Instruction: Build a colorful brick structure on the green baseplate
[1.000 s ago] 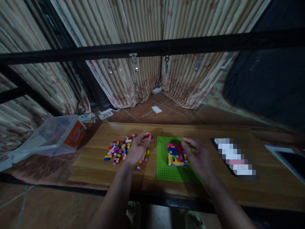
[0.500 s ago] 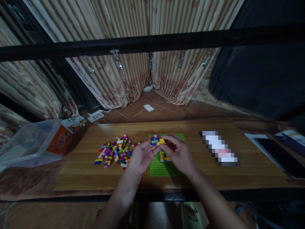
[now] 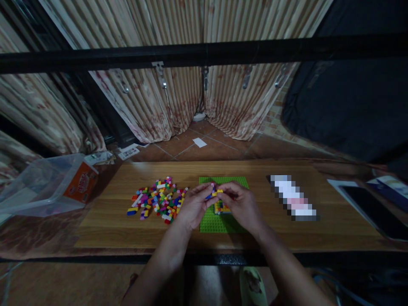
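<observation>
My left hand [image 3: 196, 205] is closed, with its fingers and thumb on small toy bricks [image 3: 209, 196], blue and purple ones among them. Opposite it, my right hand [image 3: 241, 204] pinches a yellow brick [image 3: 219, 192] at the fingertips. The two hands meet above a green baseplate [image 3: 212, 225]. On that plate, partly covered by my right hand, stands a low structure of bricks [image 3: 220, 208], mostly yellow with blue low on its side. Fingers hide part of the held bricks, so I cannot tell whether they are joined.
A pile of loose coloured bricks [image 3: 159, 204] lies left of the baseplate on the wooden board [image 3: 105, 229]. Farther left stands a clear plastic box [image 3: 38, 187] with an orange label. A pixelated flat object [image 3: 293, 197] lies to the right, and a dark tablet-like slab [image 3: 372, 208] beyond it.
My left hand has turned from palm-up with bricks resting on its fingers to a closed grip on them. Both hands remain together over the baseplate. The view has shifted slightly.
</observation>
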Available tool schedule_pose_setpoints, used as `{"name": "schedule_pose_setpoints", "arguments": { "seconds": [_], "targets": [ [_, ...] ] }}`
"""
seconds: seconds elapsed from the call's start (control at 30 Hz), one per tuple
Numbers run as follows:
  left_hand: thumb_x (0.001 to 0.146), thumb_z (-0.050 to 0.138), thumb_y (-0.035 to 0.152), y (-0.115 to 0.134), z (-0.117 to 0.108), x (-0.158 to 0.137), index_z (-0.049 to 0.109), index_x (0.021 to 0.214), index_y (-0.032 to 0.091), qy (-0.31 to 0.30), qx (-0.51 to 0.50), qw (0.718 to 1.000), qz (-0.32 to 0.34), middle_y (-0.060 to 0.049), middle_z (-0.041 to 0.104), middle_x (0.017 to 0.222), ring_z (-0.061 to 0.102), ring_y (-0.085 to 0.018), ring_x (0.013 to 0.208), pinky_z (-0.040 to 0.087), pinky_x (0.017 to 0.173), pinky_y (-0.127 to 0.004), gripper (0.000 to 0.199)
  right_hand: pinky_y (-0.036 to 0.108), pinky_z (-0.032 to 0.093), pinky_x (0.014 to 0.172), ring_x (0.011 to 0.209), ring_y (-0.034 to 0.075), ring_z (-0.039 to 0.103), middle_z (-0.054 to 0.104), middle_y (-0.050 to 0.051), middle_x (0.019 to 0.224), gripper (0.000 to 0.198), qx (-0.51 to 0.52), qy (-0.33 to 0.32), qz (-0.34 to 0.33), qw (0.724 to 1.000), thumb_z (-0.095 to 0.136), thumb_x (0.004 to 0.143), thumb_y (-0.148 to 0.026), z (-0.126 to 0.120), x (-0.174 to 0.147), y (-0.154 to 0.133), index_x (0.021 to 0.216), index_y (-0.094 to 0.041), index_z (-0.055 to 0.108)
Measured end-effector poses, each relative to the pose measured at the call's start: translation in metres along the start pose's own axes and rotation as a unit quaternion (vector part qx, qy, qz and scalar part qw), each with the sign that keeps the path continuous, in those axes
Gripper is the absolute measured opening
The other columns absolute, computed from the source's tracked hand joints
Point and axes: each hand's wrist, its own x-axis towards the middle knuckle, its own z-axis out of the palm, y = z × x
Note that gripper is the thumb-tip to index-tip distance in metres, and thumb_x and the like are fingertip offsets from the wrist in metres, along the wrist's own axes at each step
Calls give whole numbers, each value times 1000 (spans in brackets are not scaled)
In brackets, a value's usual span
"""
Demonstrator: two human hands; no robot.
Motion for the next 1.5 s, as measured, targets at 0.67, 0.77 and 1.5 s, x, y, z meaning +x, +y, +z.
{"name": "schedule_pose_setpoints", "arguments": {
  "seconds": [0.67,0.77,1.5],
  "targets": [
    [65,78,26,6,7,-7,64,86,15,-5,68,998,-16,-1,66,74,61,-8,57,43,46,-15,27,28,54,64,65,15,66,71,1,73,20,218,83,113,966,71,72,-35,7,0,-10,85,-20,71],
    [60,82,29,0,10,-7,62,81,15,1,114,993,29,3,61,64,51,-4,49,33,41,-12,32,26,52,61,62,14,63,70,0,69,21,224,78,123,964,73,69,-37,8,1,-11,81,-20,71],
    [68,75,41,6,2,-3,64,75,16,-25,265,958,109,5,50,53,39,-5,47,28,46,-18,28,28,48,59,57,11,56,66,-1,63,25,249,81,165,951,78,63,-39,-25,6,-4,78,-19,73]
  ]
}}
